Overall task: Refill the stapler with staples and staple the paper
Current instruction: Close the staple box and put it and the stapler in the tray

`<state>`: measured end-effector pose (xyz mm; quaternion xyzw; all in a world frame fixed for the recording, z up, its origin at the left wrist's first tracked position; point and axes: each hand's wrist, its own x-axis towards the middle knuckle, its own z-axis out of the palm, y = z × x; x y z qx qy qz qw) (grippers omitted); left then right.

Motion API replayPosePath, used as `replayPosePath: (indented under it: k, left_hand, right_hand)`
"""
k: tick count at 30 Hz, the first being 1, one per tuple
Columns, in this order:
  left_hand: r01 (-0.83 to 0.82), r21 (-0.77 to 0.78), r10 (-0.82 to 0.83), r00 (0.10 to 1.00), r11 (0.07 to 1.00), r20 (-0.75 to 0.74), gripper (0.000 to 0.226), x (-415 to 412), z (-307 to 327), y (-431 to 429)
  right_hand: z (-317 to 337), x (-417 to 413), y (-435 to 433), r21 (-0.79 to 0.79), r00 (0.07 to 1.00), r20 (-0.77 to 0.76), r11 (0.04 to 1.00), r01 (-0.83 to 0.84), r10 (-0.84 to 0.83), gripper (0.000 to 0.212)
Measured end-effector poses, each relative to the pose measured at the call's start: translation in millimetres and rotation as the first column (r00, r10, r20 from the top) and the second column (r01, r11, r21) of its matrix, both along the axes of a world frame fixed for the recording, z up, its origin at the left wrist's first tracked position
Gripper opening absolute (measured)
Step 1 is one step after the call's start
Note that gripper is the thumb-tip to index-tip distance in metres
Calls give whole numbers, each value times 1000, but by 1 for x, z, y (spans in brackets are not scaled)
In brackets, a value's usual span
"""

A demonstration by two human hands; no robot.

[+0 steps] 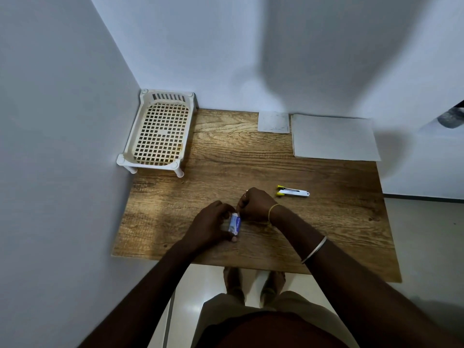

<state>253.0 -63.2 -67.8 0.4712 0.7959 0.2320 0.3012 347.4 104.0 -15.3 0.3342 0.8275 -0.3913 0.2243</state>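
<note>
A small blue-and-white staple box (235,223) is gripped by my left hand (210,225) just above the wooden table (251,156) near its front edge. My right hand (255,205) pinches at the top end of the same box with its fingers curled. A small yellow-and-white stapler (292,191) lies on the table to the right of my right hand, apart from it. A stack of white paper (334,137) rests at the back right corner. Whether the box is open I cannot tell.
A cream plastic lattice basket (158,133) on short legs stands at the back left corner against the wall. A small square white sheet (273,122) lies at the back edge beside the paper stack. Walls close the left and back sides.
</note>
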Motion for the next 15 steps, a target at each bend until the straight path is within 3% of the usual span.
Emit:
replayPosePath:
  k: [15]
  left_hand:
    - [-14, 0, 14, 1000, 1000, 5, 67, 1, 3, -1]
  right_hand:
    - [-2, 1, 1, -5, 996, -19, 997, -83, 83, 19]
